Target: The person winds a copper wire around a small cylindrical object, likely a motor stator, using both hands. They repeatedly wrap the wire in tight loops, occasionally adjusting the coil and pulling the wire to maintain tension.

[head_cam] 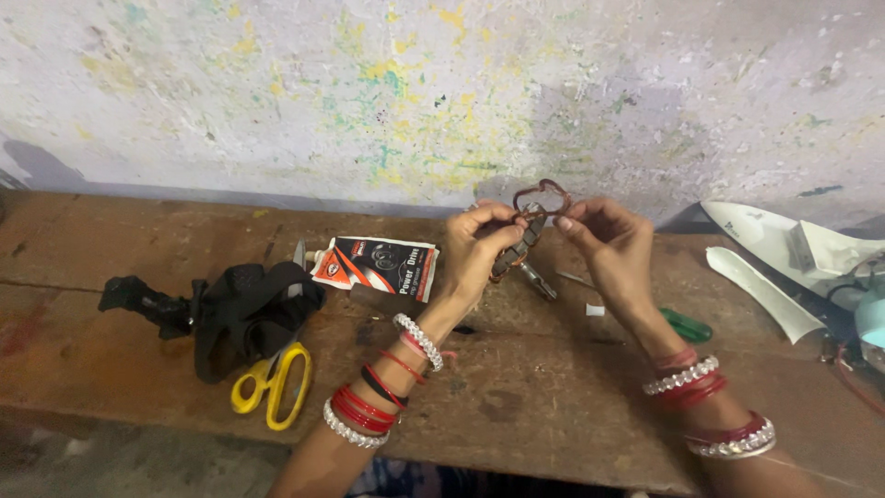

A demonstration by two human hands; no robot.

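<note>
- Both forearms run off the bottom edge, so the person beyond the bangles is unseen.
- The small dark part (pixel 526 242) pinched between the left hand (pixel 475 247) and the right hand (pixel 608 242) is partly covered by fingers and too blurred to identify.
- The reddish wire loop (pixel 542 195) disappears behind the fingertips at both ends.
- The yellow-handled scissors (pixel 274 385) have their blades hidden under black straps (pixel 241 309).
- The green handle (pixel 688 326) is mostly hidden behind the right wrist.
- White plastic pieces (pixel 793 249) and a pale blue object (pixel 872 323) are cut off by the right edge.
- The wooden surface (pixel 111 267) continues past the left and right edges.
</note>
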